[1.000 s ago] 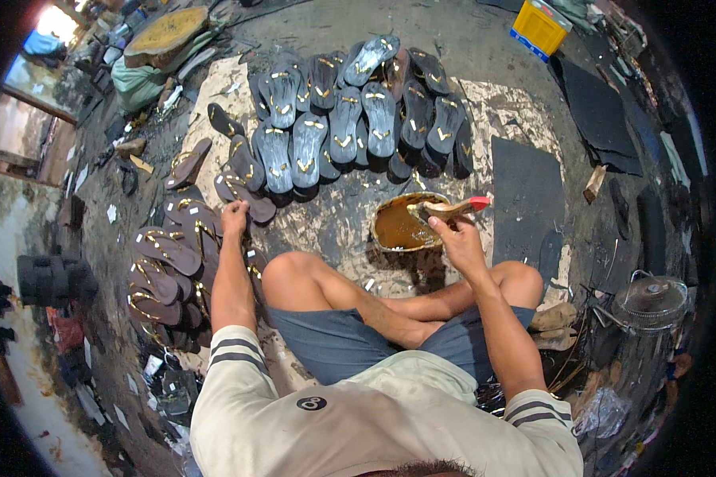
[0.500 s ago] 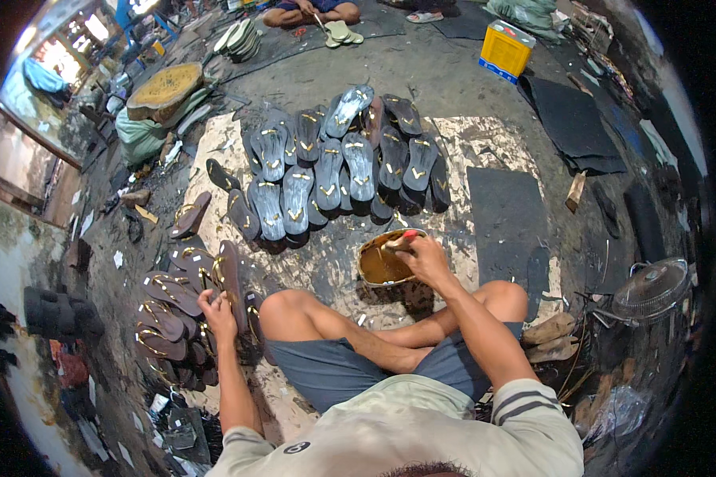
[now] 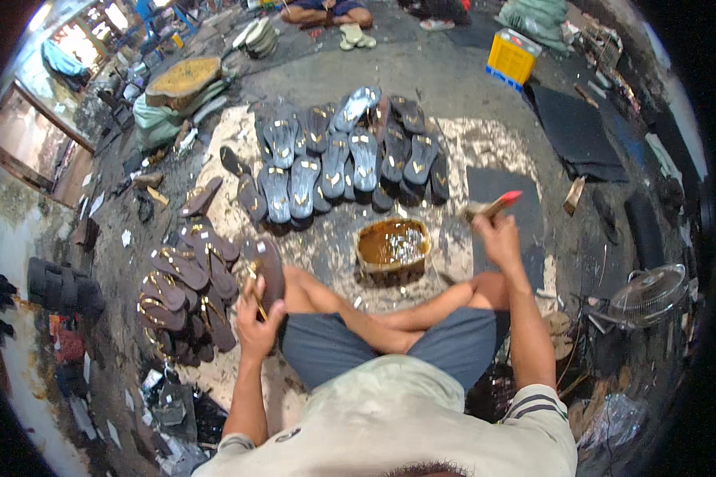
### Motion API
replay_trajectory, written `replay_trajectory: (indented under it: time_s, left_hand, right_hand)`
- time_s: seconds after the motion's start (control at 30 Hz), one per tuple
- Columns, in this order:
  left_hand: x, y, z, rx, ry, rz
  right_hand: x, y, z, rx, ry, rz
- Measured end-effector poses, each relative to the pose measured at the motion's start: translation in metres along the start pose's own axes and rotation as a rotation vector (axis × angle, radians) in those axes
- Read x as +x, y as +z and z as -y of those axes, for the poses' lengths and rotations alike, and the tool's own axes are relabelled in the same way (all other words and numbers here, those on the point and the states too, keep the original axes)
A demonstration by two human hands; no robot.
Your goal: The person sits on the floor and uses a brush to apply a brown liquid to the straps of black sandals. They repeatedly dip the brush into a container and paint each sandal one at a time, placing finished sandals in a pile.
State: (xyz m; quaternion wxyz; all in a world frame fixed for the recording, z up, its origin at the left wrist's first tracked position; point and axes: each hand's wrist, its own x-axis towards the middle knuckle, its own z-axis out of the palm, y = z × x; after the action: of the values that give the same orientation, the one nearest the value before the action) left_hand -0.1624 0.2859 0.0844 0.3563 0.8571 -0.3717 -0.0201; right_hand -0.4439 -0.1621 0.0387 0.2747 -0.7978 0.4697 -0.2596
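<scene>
Stained concrete floor [image 3: 453, 87] strewn with sandals [image 3: 334, 159], glue tin [image 3: 392, 246] centre.

A yellow rectangular can [image 3: 511, 57] with a blue band along its lower edge stands on the floor at the far right, well apart from the sandals; pale green stuffed sacks [image 3: 538, 13] lie just beyond it at the far edge; another greenish sack [image 3: 157, 121] sits far left beneath a round wooden block; no signs or screens show.
</scene>
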Motion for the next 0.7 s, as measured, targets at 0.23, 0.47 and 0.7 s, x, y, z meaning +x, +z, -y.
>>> replay_trajectory:
  time_s: [0.23, 0.47, 0.7]
  left_hand:
    - [0.046, 0.040, -0.034, -1.411, -0.226, 0.236]
    - [0.031, 0.076, -0.115, -1.934, -0.412, 0.412]
    - [0.010, 0.086, -0.109, -1.776, -0.486, 0.441]
  right_hand:
    - [-0.030, 0.014, 0.123, 1.323, 0.163, -0.151]
    - [-0.095, 0.058, 0.221, 0.707, -0.575, -0.053]
    - [-0.080, 0.033, 0.213, 0.713, -0.414, 0.077]
